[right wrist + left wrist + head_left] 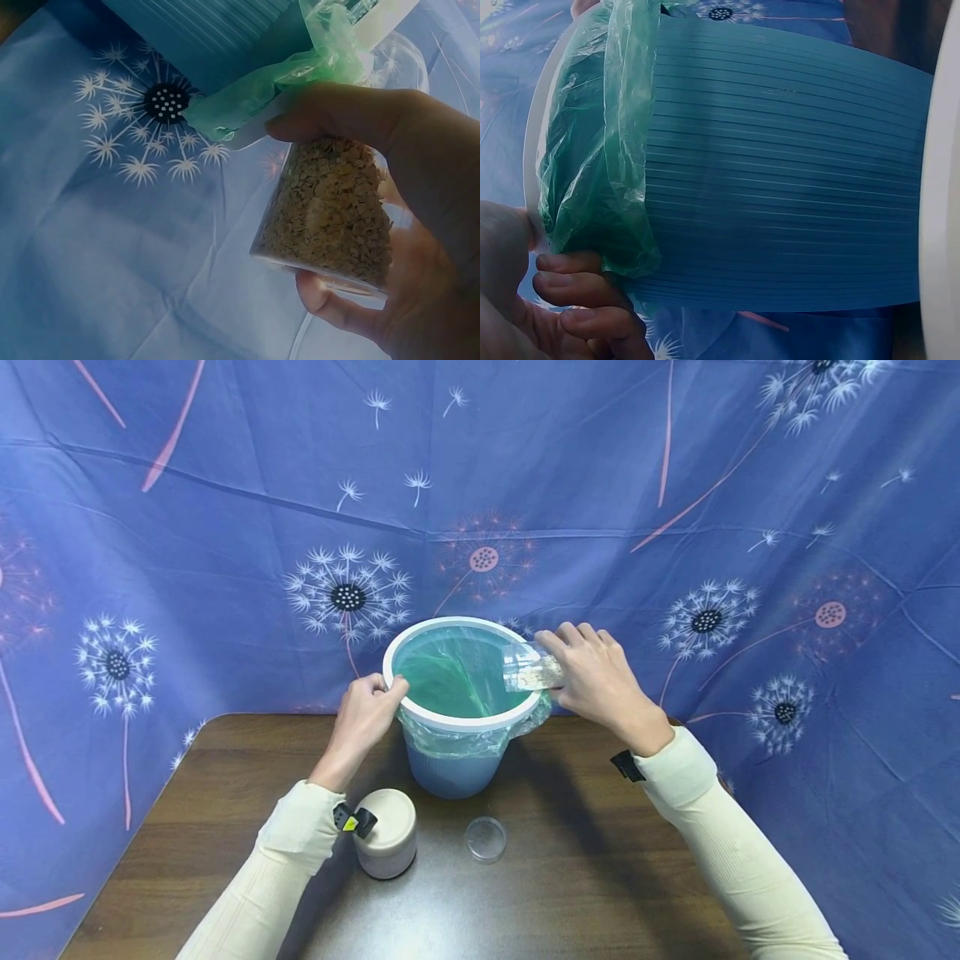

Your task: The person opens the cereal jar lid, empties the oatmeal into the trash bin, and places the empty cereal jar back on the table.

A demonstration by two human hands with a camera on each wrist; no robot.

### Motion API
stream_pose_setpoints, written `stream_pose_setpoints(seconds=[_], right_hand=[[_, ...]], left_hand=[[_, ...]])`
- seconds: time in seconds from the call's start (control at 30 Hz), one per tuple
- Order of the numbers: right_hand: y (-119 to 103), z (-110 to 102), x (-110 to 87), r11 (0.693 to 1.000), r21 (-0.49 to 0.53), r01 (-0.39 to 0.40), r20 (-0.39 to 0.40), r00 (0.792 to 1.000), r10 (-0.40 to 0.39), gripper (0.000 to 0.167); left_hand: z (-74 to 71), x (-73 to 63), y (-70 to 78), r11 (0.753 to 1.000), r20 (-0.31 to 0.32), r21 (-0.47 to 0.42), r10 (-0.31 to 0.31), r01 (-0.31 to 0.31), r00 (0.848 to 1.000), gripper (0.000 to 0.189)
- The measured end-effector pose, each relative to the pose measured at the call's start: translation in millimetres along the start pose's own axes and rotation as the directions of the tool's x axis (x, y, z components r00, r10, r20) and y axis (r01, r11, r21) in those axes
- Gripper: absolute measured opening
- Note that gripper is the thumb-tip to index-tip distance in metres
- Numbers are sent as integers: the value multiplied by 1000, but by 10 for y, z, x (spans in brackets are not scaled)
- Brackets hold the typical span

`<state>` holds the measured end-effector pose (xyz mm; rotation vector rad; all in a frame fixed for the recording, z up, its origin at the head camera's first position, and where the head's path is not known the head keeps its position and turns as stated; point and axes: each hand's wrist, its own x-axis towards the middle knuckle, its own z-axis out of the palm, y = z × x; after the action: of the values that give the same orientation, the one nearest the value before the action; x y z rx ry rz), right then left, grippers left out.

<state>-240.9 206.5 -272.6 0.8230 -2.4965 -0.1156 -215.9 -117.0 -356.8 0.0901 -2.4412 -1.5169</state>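
- At the far part of the wooden table (225, 760), can see a blue bin (453, 774) standing upright, with white rim (457, 724) and green bag (450, 742) folded outward over it.
- At nine o'clock of the rim, a little toward eight, pinching it with the left hand (365, 714), with thumb on the rim and fingers (570, 289) curled below, close against the bag.
- At three o'clock of the rim, gripping a clear jar (517, 664) with the right hand (600, 672), with thumb on one side and fingers bent round the other.
- Holding this jar tilted nearly sideways, with mouth toward nine o'clock, over the bin's opening; can see pale flakes (330, 217) inside, toward the base.
- Cannot tell any contact between jar and rim.
- Toward four o'clock, can see the bag bunched outside the rim.
- At seven o'clock from the bin, can see an upright canister (384, 862) with cream lid (393, 814), partly hidden by a black wrist device (364, 822).
- Near six o'clock, can see a clear round lid (486, 837) lying flat.
- At twelve o'clock, behind everything, can see blue dandelion-printed cloth (600, 460).
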Motion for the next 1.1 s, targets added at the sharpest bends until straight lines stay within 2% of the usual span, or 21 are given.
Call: stream_pose_setpoints(seconds=[0.77,1.1], right_hand=[[-4,-19,28,999,-20,32,-22,999,-33,74],[-17,-31,40,999,-23,41,-20,999,-42,80]], left_hand=[[-2,-1,-3,1000,6,-8,-8,8,1000,35],[-6,-3,-3,1000,8,-6,-11,11,1000,36]])
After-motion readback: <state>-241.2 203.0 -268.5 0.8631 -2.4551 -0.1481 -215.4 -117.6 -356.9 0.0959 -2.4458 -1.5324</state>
